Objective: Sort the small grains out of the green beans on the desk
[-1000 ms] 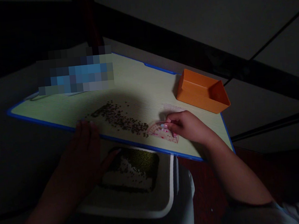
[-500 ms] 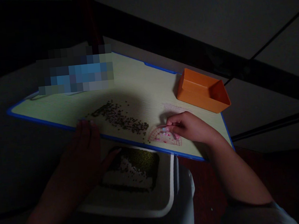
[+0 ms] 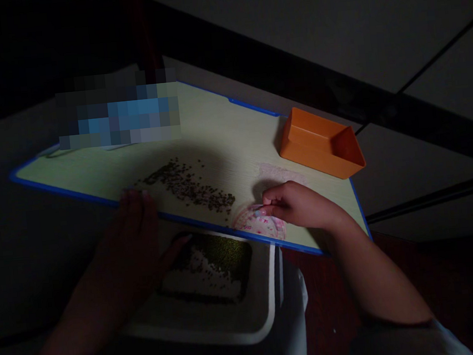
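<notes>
Clear plastic with pink print, that's the protractor (image 3: 256, 224) pinched between the thumb and fingers of the right hand (image 3: 300, 204). Looks to me like the step in hand is working it flat and low at the near blue edge of the board (image 3: 223, 128), just beside the loose dark seeds (image 3: 191, 187). I'd say the next move calls for a light, steady pinch so nothing scatters. It sits below the fingertips, curved side away from the near edge, a bit blurry. Left hand (image 3: 131, 238) is spread at the edge, holding nothing I can see, above the white tub (image 3: 271, 302).
</notes>
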A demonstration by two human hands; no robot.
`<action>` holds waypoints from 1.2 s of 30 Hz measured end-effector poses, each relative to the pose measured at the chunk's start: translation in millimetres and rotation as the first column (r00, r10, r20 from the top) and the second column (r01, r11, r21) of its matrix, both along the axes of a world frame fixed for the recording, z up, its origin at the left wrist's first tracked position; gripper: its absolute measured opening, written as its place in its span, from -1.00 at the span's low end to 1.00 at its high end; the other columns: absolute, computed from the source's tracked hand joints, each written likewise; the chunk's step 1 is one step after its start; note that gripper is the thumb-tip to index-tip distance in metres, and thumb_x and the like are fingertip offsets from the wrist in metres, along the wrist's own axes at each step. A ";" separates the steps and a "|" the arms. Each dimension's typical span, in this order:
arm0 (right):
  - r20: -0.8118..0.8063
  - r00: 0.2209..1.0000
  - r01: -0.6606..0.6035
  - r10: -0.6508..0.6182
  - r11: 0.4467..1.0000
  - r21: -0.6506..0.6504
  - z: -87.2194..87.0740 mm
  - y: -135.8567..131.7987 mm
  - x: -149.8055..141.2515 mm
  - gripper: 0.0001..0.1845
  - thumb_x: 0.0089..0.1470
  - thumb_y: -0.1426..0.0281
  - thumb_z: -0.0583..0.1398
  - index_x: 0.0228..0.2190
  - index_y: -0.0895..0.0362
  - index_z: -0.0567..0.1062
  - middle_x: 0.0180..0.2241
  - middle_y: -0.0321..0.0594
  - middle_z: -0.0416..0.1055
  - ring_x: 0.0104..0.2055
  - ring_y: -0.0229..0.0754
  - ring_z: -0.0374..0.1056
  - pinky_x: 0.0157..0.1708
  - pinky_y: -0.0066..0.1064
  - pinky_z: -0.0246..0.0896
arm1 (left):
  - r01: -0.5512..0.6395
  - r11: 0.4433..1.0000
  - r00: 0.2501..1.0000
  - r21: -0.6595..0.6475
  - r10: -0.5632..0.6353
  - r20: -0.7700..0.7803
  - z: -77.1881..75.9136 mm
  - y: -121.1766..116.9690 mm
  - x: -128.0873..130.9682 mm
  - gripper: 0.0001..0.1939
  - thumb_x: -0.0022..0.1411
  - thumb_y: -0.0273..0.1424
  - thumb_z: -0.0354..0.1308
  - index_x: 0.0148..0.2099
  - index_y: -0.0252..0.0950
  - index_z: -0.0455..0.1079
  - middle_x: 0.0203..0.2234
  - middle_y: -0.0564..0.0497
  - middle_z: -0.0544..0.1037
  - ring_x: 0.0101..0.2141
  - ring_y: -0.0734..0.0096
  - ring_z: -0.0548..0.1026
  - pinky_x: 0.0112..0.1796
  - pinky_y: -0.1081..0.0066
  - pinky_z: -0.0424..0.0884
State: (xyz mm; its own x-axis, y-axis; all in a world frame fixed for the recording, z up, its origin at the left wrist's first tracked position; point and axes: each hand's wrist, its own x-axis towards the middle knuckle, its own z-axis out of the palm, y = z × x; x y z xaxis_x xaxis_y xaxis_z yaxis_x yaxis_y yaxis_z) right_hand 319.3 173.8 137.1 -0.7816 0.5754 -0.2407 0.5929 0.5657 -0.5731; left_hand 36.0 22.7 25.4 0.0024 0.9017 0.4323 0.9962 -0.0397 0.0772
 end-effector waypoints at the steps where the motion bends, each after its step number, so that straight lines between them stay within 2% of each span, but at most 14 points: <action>1: -0.010 1.000 0.000 0.000 1.000 -0.018 0.0 0.0 0.2 -0.69 0.25 0.36 0.20 -0.53 0.10 0.34 -0.60 -0.40 0.29 -0.50 -0.31 0.16 -0.40 -0.36 0.00 | 0.003 1.000 1.000 0.006 -0.003 0.000 -0.5 0.1 -0.2 0.01 0.30 0.13 -0.21 0.45 -0.61 -0.25 0.36 -0.69 0.09 0.42 -0.37 0.02 0.30 -0.21 0.20; 7: -0.063 0.998 -0.011 0.003 0.993 -0.116 0.6 0.5 1.9 -0.68 0.27 0.35 0.19 -0.53 0.10 0.34 -0.60 -0.38 0.36 -0.51 -0.31 0.22 -0.40 -0.38 0.04 | 0.014 1.000 1.000 0.019 -0.014 0.003 -4.5 0.1 -2.4 -0.02 0.32 0.11 -0.21 0.46 -0.57 -0.30 0.39 -0.65 0.04 0.44 -0.33 -0.03 0.32 -0.22 0.17; 14: -0.055 0.998 0.002 -0.006 0.996 -0.084 -0.2 0.0 2.2 -0.69 0.27 0.36 0.18 -0.53 0.11 0.36 -0.59 -0.36 0.38 -0.50 -0.31 0.21 -0.40 -0.37 0.01 | -0.001 1.000 1.000 0.016 0.001 0.015 -3.9 0.6 -2.2 0.00 0.31 0.12 -0.19 0.45 -0.60 -0.23 0.39 -0.64 0.06 0.42 -0.36 0.03 0.30 -0.22 0.22; 20: -0.066 0.997 0.038 -0.042 0.998 -0.054 -4.1 -2.8 -2.2 -0.65 0.28 0.31 0.17 -0.55 0.10 0.36 -0.58 -0.35 0.35 -0.52 -0.32 0.16 -0.43 -0.34 -0.02 | 0.030 0.999 0.999 0.035 -0.029 -0.030 -4.6 0.6 -3.3 0.01 0.31 0.14 -0.23 0.46 -0.60 -0.30 0.37 -0.68 0.08 0.41 -0.41 0.03 0.28 -0.23 0.23; 24: -0.040 0.997 0.066 -0.066 0.998 -0.008 -4.9 -3.8 -6.3 -0.65 0.27 0.32 0.18 -0.56 0.10 0.35 -0.59 -0.35 0.33 -0.52 -0.31 0.14 -0.43 -0.33 -0.03 | 0.009 1.000 1.000 0.024 -0.009 -0.013 -3.5 0.7 -2.3 0.01 0.31 0.14 -0.22 0.46 -0.57 -0.31 0.37 -0.68 0.08 0.41 -0.41 0.04 0.27 -0.24 0.24; 36: 0.017 0.982 0.186 -0.188 0.980 0.070 -2.3 -3.4 -6.3 -0.69 0.27 0.40 0.19 -0.54 0.13 0.41 -0.58 -0.29 0.41 -0.52 -0.30 0.20 -0.41 -0.32 -0.04 | 0.004 1.000 1.000 0.019 -0.004 0.013 -5.0 0.8 -3.0 0.01 0.30 0.15 -0.23 0.46 -0.58 -0.28 0.38 -0.66 0.07 0.42 -0.38 0.02 0.29 -0.24 0.21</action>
State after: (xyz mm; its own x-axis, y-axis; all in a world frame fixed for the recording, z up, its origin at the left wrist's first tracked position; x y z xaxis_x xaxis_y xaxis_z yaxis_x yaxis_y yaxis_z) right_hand 312.9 170.4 134.7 -0.6531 0.7266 -0.2132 0.7049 0.4804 -0.5218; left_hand 33.0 23.5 20.3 0.0004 0.8932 0.4496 0.9949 -0.0456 0.0896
